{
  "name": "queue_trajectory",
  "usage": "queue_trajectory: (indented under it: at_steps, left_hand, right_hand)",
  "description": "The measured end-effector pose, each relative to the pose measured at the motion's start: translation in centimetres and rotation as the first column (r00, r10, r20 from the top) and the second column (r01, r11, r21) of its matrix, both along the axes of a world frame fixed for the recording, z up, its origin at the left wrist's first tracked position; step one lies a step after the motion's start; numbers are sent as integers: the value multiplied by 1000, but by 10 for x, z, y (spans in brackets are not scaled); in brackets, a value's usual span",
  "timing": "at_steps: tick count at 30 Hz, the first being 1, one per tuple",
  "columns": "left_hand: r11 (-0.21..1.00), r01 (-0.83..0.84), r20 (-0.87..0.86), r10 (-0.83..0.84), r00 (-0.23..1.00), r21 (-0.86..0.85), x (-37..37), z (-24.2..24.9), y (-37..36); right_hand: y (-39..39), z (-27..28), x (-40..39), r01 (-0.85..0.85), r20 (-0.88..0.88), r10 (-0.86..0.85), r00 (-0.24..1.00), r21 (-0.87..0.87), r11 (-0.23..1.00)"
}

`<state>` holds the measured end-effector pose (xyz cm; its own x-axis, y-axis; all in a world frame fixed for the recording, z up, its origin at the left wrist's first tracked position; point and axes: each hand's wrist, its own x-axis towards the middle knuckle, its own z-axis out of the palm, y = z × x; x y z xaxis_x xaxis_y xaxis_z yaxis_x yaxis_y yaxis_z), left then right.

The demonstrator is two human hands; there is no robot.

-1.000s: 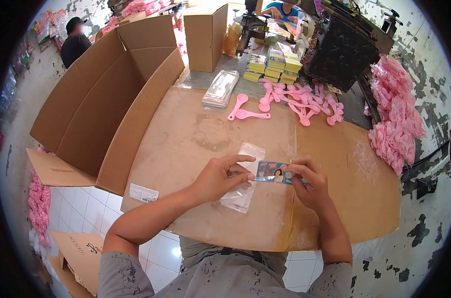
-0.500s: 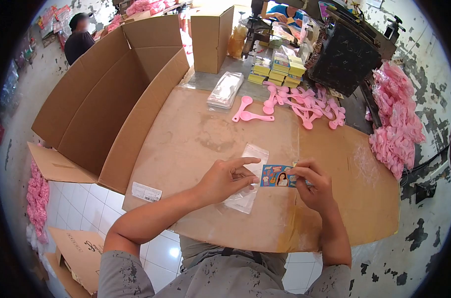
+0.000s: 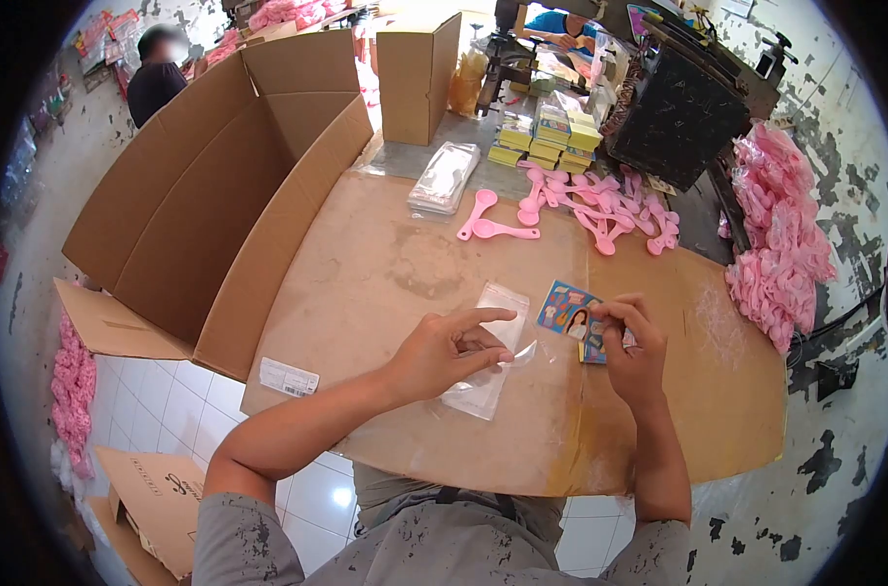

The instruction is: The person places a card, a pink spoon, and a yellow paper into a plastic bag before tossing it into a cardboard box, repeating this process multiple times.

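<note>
My right hand [image 3: 634, 352] pinches a small printed card [image 3: 567, 311], blue with colourful pictures, by its right end. The card is tilted and apart from my left hand. Below it, partly hidden by my right hand, more of the same printed cards [image 3: 591, 354] show on the table. My left hand [image 3: 454, 354] is over a clear plastic bag [image 3: 483, 396] lying on the cardboard. Its index finger is stretched out, while a raised bit of clear film shows at the thumb tip, seemingly pinched there.
A large cardboard box [image 3: 195, 210] stands open at the left. Farther back are a stack of clear bags [image 3: 444, 178], pink spoons [image 3: 600, 210], bundled cards [image 3: 551, 132] and a black machine [image 3: 678, 112]. Pink bagged items [image 3: 781, 234] hang at right. Two other people are beyond the table.
My right hand has moved right with the card, which has come away from my left fingers and tilted. My left hand stays nearly still, and clear film now shows at its thumb.
</note>
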<state>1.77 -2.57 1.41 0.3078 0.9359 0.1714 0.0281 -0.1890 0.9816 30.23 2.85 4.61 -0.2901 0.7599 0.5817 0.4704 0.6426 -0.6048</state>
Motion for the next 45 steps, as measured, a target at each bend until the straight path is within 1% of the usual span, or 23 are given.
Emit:
queue_trajectory:
  at_steps: [2, 5, 6, 8, 11, 14, 17, 20, 23, 26, 29, 30, 32, 35, 38, 41, 43, 44, 45]
  left_hand:
    - [1000, -13, -19, 12, 1000, -12, 0, -1, 1]
    - [999, -30, -92, 28, 995, -29, 0, 2, 1]
    - [999, -31, -84, 29, 996, -31, 0, 2, 1]
    - [999, -30, -67, 27, 997, -34, 1, 3, 0]
    - [999, -18, -131, 22, 991, 33, 1, 1, 1]
    - [995, 52, -231, -32, 972, 80, 1, 3, -1]
    - [996, 51, -214, -36, 976, 66, 3, 4, -3]
    - [998, 15, 17, -14, 1000, -61, 4, -6, -1]
    - [998, 61, -153, -56, 987, 28, 1, 6, -3]
    - [990, 122, -308, -95, 947, 69, 1, 10, -4]
    - [988, 141, -297, -117, 948, 61, 1, 10, -4]
    - [992, 119, -247, -104, 964, 49, 2, 7, -3]
    - [997, 73, -143, -70, 987, 18, 4, -4, -3]
    - [989, 44, 96, -30, 995, -143, 5, 2, -1]
    - [991, 49, 194, -25, 981, -122, 2, -5, 2]
    - [995, -9, 232, 32, 972, -99, 5, -9, 4]
    - [989, -20, 277, 61, 959, -150, 4, -10, 7]
    - [984, -24, 298, 76, 952, -174, 4, -10, 9]
    - [982, -16, 319, 77, 945, -189, 4, -11, 10]
  right_hand:
    - [-3, 0, 1, -90, 1, 90, 996, -30, 995]
    - [-7, 3, -5, -128, -44, 130, 991, 43, 991]
    - [-7, 2, -5, -143, -21, 144, 989, 41, 989]
    - [-8, 3, -4, -170, 27, 169, 985, 38, 985]
    - [-12, 6, -3, -249, 181, 241, 954, 23, 968]
    - [-12, 15, -5, -348, 327, 329, 886, 2, 937]
    - [-8, 19, -6, -358, 319, 342, 884, -10, 934]
    - [-5, 23, 4, -349, 273, 353, 895, -64, 935]
    - [-8, 23, -4, -396, 344, 363, 866, 25, 918]
    - [-10, 24, -12, -418, 390, 390, 834, -13, 908]
    - [-18, 31, -29, -332, 172, 361, 917, -178, 926]
    - [-17, 29, -33, -303, 29, 317, 948, -226, 926]
    - [-12, 22, -39, -269, -246, 193, 950, -331, 904]
    - [-2, 20, -42, -255, -143, 215, 966, -395, 883]
    - [6, 14, -55, -438, -105, 431, 896, -363, 823]
    - [41, 9, -59, -593, -180, 594, 784, -499, 632]
    - [78, 4, -70, -398, 13, 448, 894, -437, 807]
    - [96, -2, -75, -294, 102, 357, 929, -385, 875]
    - [112, -15, -81, -239, 243, 283, 928, -193, 952]
